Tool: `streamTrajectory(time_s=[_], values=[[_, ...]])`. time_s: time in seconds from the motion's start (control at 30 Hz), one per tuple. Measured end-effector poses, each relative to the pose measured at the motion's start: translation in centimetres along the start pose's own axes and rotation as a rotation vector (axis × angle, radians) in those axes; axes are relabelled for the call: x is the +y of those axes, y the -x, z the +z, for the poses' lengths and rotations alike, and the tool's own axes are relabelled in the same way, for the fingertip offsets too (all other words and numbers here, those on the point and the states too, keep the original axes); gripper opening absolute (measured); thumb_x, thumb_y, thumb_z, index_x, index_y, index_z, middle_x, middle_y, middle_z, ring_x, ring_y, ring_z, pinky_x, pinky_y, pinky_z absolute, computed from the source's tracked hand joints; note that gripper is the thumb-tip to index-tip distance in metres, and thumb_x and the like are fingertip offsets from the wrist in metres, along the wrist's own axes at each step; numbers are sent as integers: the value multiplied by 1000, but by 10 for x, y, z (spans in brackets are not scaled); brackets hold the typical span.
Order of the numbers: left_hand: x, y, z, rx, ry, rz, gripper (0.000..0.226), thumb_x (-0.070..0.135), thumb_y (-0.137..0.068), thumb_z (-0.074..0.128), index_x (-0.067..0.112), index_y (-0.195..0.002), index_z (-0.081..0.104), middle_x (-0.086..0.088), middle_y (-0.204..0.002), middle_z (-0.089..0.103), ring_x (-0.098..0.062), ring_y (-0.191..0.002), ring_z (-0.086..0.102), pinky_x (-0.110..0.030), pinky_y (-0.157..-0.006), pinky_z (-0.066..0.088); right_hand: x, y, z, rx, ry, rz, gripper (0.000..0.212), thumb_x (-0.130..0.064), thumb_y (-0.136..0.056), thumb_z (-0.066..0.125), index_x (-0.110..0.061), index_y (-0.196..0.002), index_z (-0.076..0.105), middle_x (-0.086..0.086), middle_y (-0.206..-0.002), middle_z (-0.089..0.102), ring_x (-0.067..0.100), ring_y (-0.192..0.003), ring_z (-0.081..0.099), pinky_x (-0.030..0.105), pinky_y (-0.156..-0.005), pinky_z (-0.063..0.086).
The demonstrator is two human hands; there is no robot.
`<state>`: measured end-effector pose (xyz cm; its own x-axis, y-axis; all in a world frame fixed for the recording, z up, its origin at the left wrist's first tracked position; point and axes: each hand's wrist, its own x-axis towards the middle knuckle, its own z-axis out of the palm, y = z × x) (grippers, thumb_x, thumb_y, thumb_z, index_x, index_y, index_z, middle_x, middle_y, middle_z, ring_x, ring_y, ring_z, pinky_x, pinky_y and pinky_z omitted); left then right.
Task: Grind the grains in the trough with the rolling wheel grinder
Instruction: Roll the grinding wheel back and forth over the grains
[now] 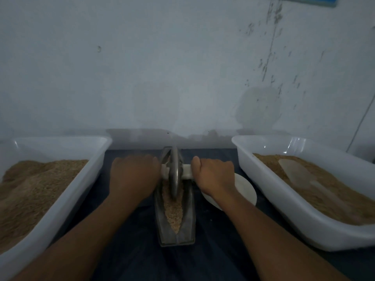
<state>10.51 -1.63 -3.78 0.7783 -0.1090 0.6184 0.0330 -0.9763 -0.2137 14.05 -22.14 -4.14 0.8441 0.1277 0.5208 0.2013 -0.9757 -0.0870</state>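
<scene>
A narrow metal trough [188, 224] lies lengthwise on the dark cloth in front of me, with tan grains [174, 211] in its groove. A metal grinding wheel [174, 171] stands on edge in the far half of the trough, on a pale axle handle [187, 172] that crosses it. My left hand [133, 177] grips the handle's left end, which is mostly hidden under the fingers. My right hand [214, 175] grips the right end.
A white plastic tub [97, 159] of tan grain stands at the left. Another white tub [263, 191] at the right holds grain and a pale scoop [294, 173]. A small white dish [246, 191] lies under my right wrist. A pale wall rises just behind.
</scene>
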Motion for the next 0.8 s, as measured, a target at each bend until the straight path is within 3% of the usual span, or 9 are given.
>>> streamTrajectory(time_s=[0.27, 0.43, 0.53, 0.8], values=[[5, 24, -18, 88, 80, -38, 40, 33, -99, 31, 23, -67, 50, 2, -63, 55, -25, -58, 52, -34, -63, 33, 0, 32, -13, 46, 9, 12, 35, -35, -105, 20, -29, -77, 41, -10, -67, 35, 15, -68, 38, 35, -71, 21], [5, 33, -27, 96, 101, -49, 39, 35, -100, 28, 25, -68, 48, 4, -64, 50, -21, -60, 46, -36, -67, 39, -1, 47, -15, 155, -131, 47, 40, -38, -104, 28, -31, -70, 47, -10, -65, 43, 15, -67, 41, 35, -74, 25], [6, 36, -33, 121, 68, -35, 36, 34, -99, 29, 27, -67, 43, 6, -63, 44, -17, -60, 35, -34, -65, 34, 0, 52, -15, 167, -190, 76, 42, -38, -102, 34, -30, -65, 49, -9, -62, 50, 14, -65, 46, 37, -75, 31], [6, 39, -40, 125, 124, -47, 35, 35, -96, 39, 29, -61, 37, 9, -58, 39, -15, -58, 32, -33, -64, 31, -1, 54, -16, 185, -214, 98, 41, -36, -99, 37, -29, -59, 45, -8, -57, 48, 14, -61, 44, 35, -70, 25]])
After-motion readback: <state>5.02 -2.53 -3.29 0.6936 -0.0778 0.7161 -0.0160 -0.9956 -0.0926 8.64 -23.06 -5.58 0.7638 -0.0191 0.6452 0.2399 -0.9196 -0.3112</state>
